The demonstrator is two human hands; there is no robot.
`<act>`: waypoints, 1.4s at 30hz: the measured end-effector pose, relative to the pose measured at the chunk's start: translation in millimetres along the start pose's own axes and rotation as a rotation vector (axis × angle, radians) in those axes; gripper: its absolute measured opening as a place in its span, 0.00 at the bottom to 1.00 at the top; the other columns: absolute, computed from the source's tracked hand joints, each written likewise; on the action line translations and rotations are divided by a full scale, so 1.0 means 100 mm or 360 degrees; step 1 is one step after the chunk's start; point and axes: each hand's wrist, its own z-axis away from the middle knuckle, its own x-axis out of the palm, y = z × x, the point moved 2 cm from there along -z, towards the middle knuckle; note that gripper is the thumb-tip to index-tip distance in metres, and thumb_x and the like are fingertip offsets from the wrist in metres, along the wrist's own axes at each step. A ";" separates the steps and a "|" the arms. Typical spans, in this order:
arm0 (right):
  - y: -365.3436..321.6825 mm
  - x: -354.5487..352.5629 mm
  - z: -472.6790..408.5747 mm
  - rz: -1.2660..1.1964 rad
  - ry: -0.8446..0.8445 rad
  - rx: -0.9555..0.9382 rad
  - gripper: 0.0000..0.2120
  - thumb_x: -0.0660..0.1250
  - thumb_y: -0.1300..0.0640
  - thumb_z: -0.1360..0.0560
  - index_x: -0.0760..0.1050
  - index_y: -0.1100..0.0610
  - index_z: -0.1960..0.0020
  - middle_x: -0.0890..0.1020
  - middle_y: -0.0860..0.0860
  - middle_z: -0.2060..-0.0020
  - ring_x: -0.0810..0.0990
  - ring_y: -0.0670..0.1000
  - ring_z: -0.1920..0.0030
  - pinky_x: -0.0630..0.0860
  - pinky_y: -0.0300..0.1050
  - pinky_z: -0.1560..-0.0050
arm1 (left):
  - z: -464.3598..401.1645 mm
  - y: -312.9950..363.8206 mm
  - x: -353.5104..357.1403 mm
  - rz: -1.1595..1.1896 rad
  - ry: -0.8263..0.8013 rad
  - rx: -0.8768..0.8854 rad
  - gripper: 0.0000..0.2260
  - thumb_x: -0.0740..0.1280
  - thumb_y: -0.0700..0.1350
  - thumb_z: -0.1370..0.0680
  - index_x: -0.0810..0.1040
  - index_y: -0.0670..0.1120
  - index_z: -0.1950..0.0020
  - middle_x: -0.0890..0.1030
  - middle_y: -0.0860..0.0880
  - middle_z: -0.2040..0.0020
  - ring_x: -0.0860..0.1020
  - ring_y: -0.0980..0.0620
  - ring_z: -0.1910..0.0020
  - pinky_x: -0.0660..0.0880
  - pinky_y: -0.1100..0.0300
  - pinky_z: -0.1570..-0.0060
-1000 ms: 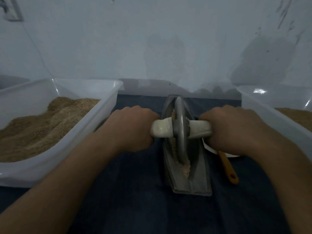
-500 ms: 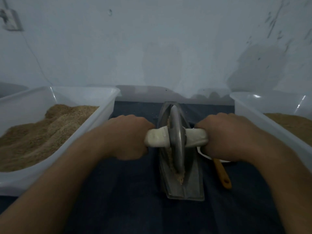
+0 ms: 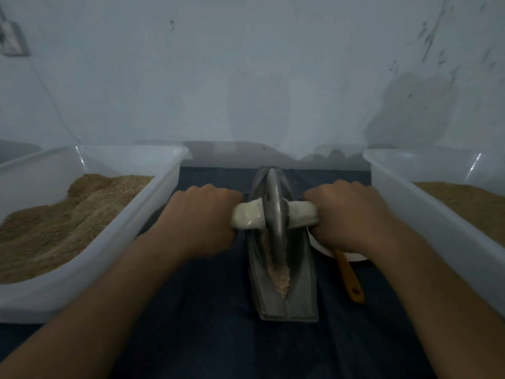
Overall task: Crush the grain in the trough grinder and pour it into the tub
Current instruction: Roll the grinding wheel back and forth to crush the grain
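A metal trough grinder [image 3: 297, 285] lies lengthwise on the dark cloth in the middle. Its metal wheel [image 3: 274, 212] stands upright in the groove on a white handle bar [image 3: 247, 217]. My left hand [image 3: 202, 220] grips the bar's left end and my right hand [image 3: 352, 217] grips its right end. Pale crushed grain [image 3: 280, 274] lies in the groove in front of the wheel. A white tub [image 3: 153, 212] on the left holds a heap of brown grain [image 3: 62, 214].
A second white tub [image 3: 426, 214] with brown grain [image 3: 470, 203] stands on the right. A white bowl [image 3: 352, 257] and an orange-handled tool [image 3: 349, 277] lie between it and the grinder, partly under my right hand. A pale wall rises close behind.
The wheel and both hands have rolled away from me toward the far end of the trough, leaving more crushed grain showing in the near groove.
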 end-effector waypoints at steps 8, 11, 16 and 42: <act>-0.02 -0.09 0.09 0.0006 -0.0077 -0.0023 0.09 0.70 0.48 0.31 0.69 0.44 0.64 0.74 0.43 0.67 0.70 0.45 0.68 0.60 0.42 0.69 | 0.07 -0.02 -0.11 0.0174 -0.0312 0.0048 0.08 0.69 0.54 0.29 0.70 0.63 0.59 0.79 0.59 0.58 0.80 0.52 0.55 0.79 0.51 0.53; -0.06 0.07 -0.01 0.0078 0.0224 0.0065 0.15 0.68 0.53 0.29 0.61 0.47 0.64 0.66 0.44 0.69 0.63 0.48 0.70 0.54 0.44 0.69 | -0.01 0.00 0.06 -0.0001 0.0082 -0.0069 0.09 0.67 0.54 0.24 0.66 0.58 0.56 0.80 0.53 0.55 0.81 0.44 0.53 0.75 0.52 0.58; -0.04 0.14 -0.06 0.0104 0.0277 0.0113 0.12 0.67 0.52 0.26 0.63 0.47 0.60 0.66 0.44 0.68 0.66 0.50 0.67 0.58 0.46 0.67 | -0.07 0.04 0.10 -0.0142 0.0280 -0.0093 0.09 0.67 0.52 0.23 0.66 0.56 0.55 0.79 0.50 0.56 0.81 0.42 0.55 0.71 0.53 0.61; 0.03 -0.08 0.13 -0.0057 -0.0144 -0.0046 0.06 0.70 0.48 0.31 0.73 0.44 0.62 0.76 0.42 0.67 0.74 0.45 0.66 0.71 0.43 0.67 | 0.08 -0.06 -0.13 0.0129 -0.0366 0.0076 0.07 0.70 0.52 0.29 0.72 0.60 0.56 0.79 0.59 0.58 0.80 0.54 0.56 0.77 0.53 0.56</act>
